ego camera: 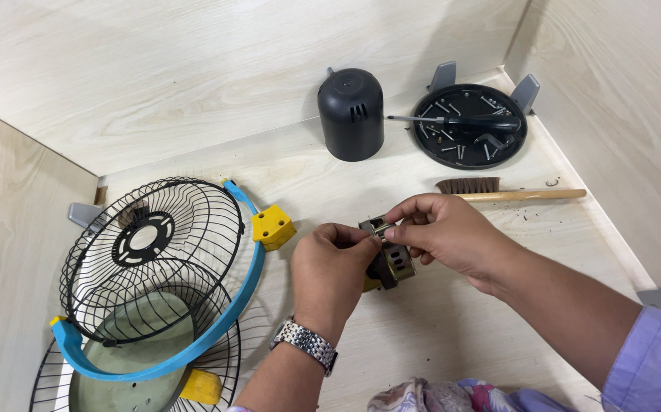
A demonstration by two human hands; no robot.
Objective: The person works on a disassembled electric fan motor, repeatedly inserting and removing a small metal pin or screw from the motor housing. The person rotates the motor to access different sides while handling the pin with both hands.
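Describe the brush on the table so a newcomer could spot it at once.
Start at the round black tray of screws in the table's far right corner. Just in front of it, beyond the right hand, lies the brush. It alone has a pale wooden handle and brown bristles.

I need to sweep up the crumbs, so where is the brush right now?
In the head view the brush lies flat on the table at upper right, just beyond the right hand and in front of the round black tray of screws.
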